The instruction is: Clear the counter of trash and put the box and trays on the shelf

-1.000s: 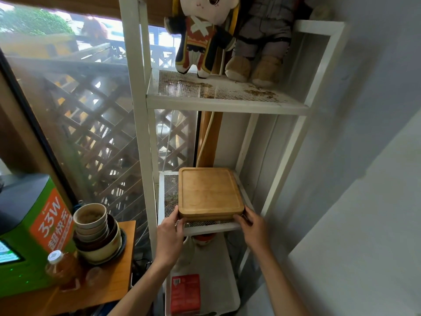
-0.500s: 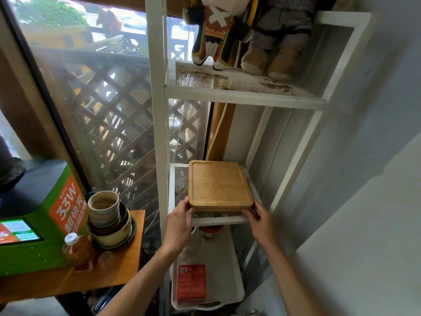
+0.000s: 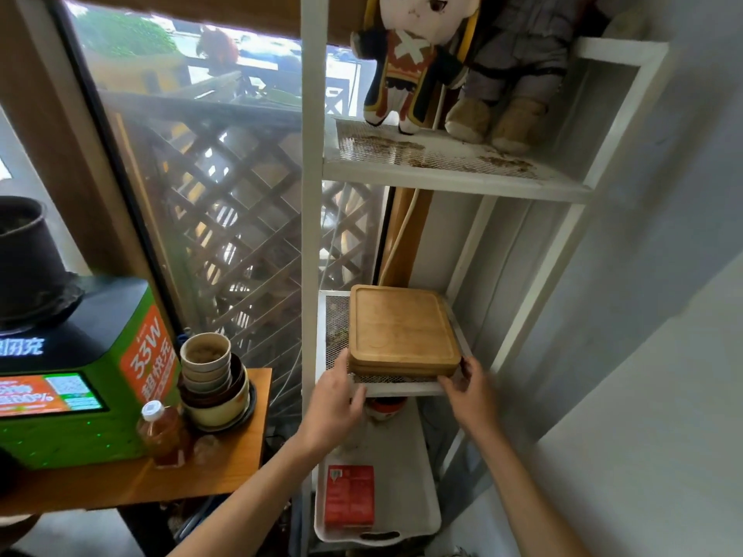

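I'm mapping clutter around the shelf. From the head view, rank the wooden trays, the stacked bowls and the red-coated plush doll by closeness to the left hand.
1. Wooden trays: at the left hand's fingertips, middle shelf.
2. Stacked bowls: on the side table, to its left.
3. Red-coated plush doll: top shelf, high above.
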